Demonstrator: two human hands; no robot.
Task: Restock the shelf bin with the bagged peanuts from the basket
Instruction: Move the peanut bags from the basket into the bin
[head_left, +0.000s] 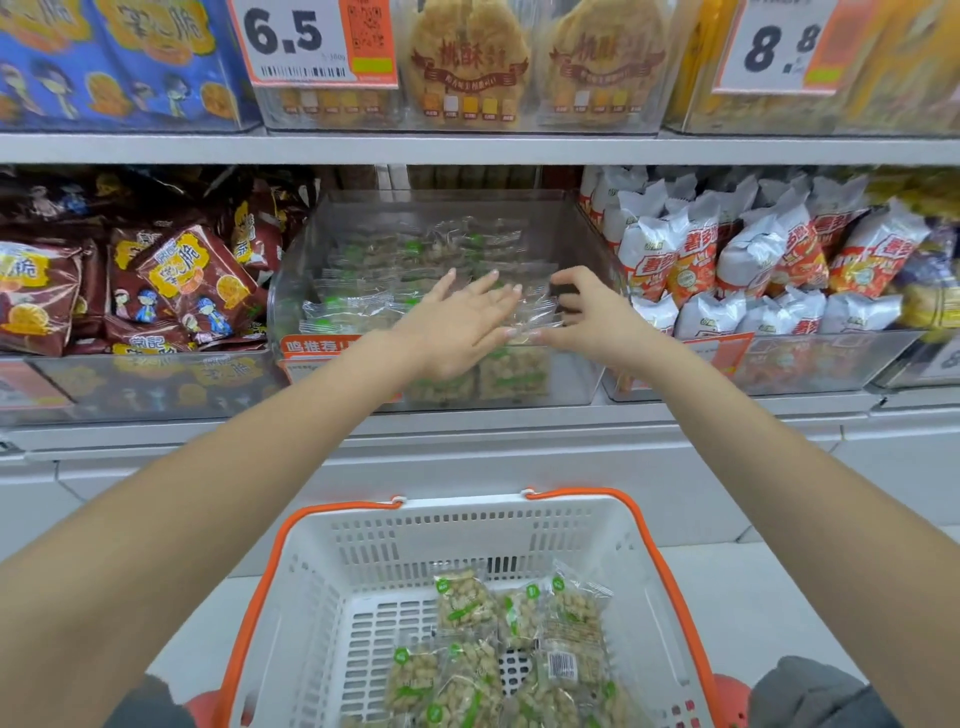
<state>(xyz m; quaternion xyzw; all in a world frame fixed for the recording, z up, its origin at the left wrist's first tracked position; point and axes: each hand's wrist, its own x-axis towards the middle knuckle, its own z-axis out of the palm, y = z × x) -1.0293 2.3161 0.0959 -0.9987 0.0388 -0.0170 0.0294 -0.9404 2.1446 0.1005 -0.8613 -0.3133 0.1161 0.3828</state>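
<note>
We have both hands over the clear plastic shelf bin (311, 291). Our left hand (457, 322) lies flat with straight fingers on the clear bagged peanuts (358, 306) inside it; our right hand (587, 317) has curled fingers touching a bag, though we cannot tell if it grips. Below the bin, the white orange-rimmed plastic basket (363, 551) holds more bags.

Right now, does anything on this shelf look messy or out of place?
Nothing damaged or spilled. The peanut bags lie loosely jumbled in the clear bin, and the brown snack packs beside it sit tilted.
</note>
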